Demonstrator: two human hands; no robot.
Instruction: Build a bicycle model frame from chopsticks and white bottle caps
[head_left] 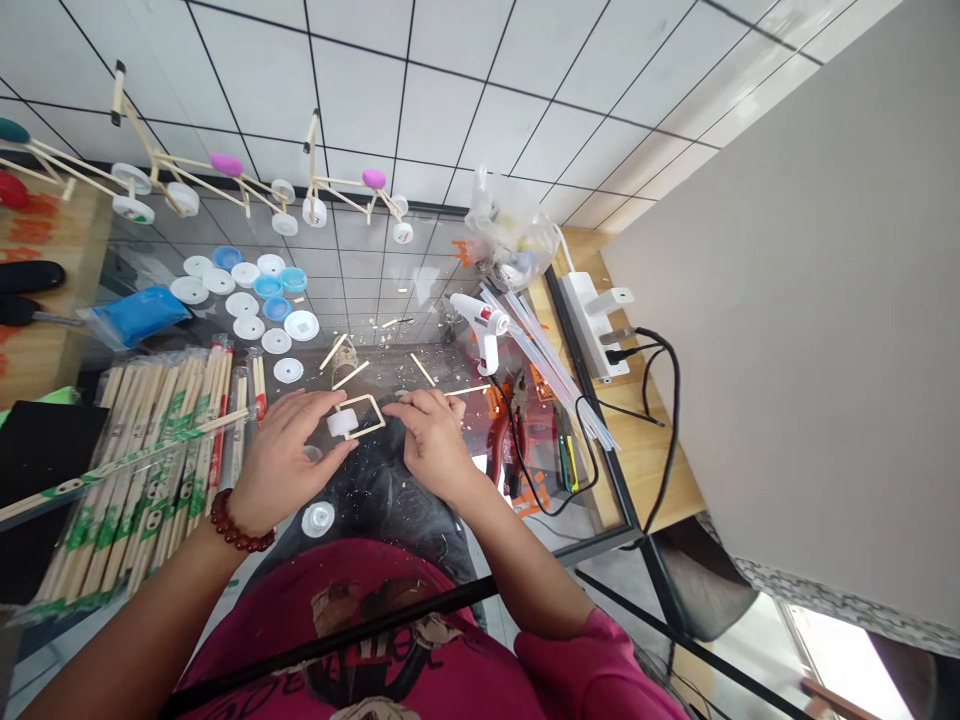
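left hand [289,460]: thumb and index finger pinch the small wooden frame [367,434] at its wheel end; a beaded bracelet [238,525] circles the wrist.
right hand [436,450]: fingers bent and bunched, index fingertip at the frame's far corner; whether it pinches the wood, i cannot tell.
frame: thin sticks joined into an open box shape, held above the dark tabletop [352,262], between the hands.
white wheel [343,421]: inside the left hand's end of the frame, between thumb and index finger.
around the frame: loose stick pieces [351,375] and pale crumbs.
glue gun [481,318]: white, beyond the right hand, beside clear glue sticks [559,365].
pliers [498,440]: red-handled, right of the right hand.
caps [219,281]: white and blue, spread beyond the left hand.
chopsticks [150,450]: wrapped packs, left of the left hand.
stick tricycles [341,184]: in a row by the tiled wall [360,70].
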